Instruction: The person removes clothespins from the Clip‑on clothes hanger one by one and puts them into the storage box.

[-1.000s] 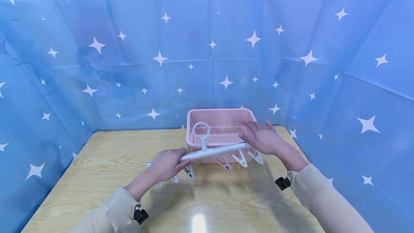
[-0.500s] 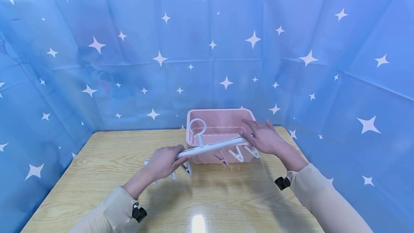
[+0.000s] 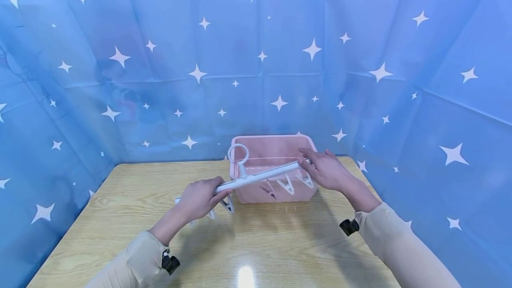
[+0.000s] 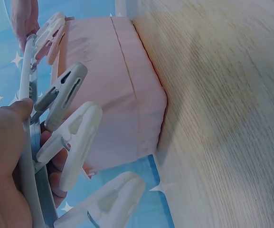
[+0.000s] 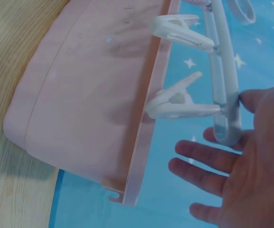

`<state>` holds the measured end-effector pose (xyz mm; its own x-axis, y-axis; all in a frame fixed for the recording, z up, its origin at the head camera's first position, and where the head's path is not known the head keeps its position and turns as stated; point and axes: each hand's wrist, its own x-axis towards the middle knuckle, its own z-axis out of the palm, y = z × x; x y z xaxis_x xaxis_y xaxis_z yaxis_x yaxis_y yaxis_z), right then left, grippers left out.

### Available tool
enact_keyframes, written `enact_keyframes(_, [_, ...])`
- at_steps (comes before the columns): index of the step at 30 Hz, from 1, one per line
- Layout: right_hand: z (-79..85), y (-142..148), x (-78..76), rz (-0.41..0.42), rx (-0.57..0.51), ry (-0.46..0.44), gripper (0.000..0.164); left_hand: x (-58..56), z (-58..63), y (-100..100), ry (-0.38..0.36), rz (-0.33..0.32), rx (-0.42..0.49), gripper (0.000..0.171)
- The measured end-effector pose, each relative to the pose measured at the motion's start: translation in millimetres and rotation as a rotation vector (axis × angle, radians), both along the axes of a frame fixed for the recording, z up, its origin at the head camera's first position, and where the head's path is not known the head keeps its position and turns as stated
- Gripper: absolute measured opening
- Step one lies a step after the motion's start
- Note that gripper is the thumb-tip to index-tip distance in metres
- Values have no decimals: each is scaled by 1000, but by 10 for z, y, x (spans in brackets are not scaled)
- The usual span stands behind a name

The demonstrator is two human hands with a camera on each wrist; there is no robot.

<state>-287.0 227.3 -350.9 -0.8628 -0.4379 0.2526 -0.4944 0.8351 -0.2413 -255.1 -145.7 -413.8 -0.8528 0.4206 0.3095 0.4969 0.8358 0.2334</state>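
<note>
A white clip hanger [image 3: 264,175] is held slantwise over the front of a pink plastic basket [image 3: 252,194], its right end higher. My left hand [image 3: 200,197] grips the bar left of its middle, thumb on the near side and fingers wrapped behind. The thumb and index finger of my right hand [image 3: 326,170] pinch the right end; in the right wrist view its other fingers extend loosely. From the bar hang several clips: white ones [image 5: 184,102], a pink one [image 3: 269,189] and a grey one [image 4: 63,92]. The ring hook [image 3: 230,154] stands up and leans left.
The basket stands at the back of a wooden table [image 3: 264,239], near a blue curtain [image 3: 168,79] with white stars. The curtain also runs down both sides. A small black device [image 3: 170,264] sits on the left wrist and another [image 3: 349,226] on the right.
The hanger has shifted left and its right end has risen, the ring hook tilting further left. My left hand has moved slightly left with it. The right hand's thumb and index finger now close around the end.
</note>
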Motion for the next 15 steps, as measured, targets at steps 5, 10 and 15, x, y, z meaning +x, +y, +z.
enact_keyframes(5, [-2,3,-7,8,-26,1,50,-6,3,-14,25,5,12,32])
enact_keyframes(10, [6,10,-20,13,-57,-26,52,-7,1,-21,25,13,23,31])
enact_keyframes(15, [17,26,-31,30,-103,-44,51,-13,-3,-20,26,33,32,32])
